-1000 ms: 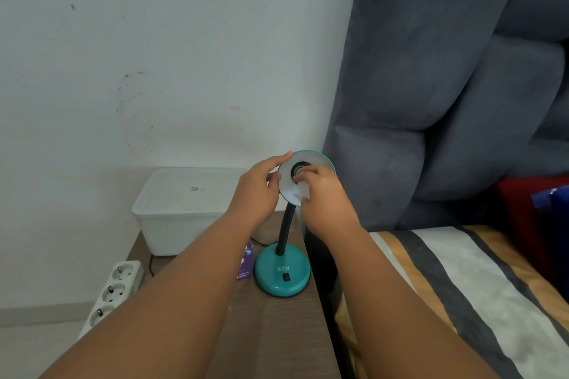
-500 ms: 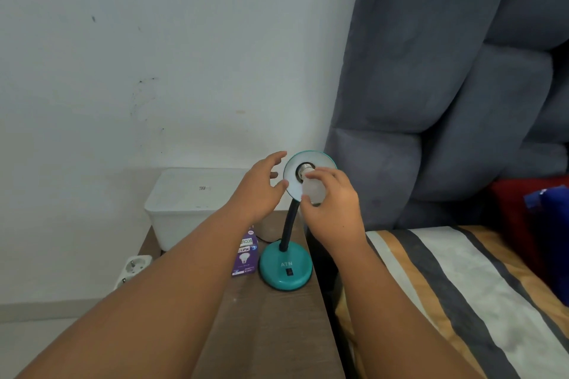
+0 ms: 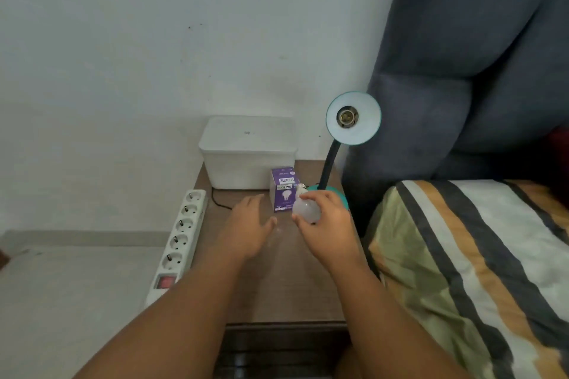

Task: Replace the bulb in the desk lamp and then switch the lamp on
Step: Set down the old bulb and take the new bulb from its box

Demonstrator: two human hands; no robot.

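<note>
Both hands hover low over the tabletop (image 3: 277,286): left hand (image 3: 248,228) open, right hand (image 3: 326,224) gripping a frosted white bulb (image 3: 304,209), its screw base pointing away.

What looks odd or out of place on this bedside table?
The lamp's socket is empty, since the right hand holds the bulb. The power strip leans tilted against the table's left side.

Your right hand (image 3: 328,221) grips the white bulb (image 3: 305,209), low over the wooden table (image 3: 277,286), just beside the purple bulb box (image 3: 282,188). Left hand (image 3: 248,229) hovers open, empty. Lamp (image 3: 353,117) shade faces you, socket (image 3: 347,116) bare. White bin (image 3: 248,160) sits behind, power strip (image 3: 178,243) at left.
</note>
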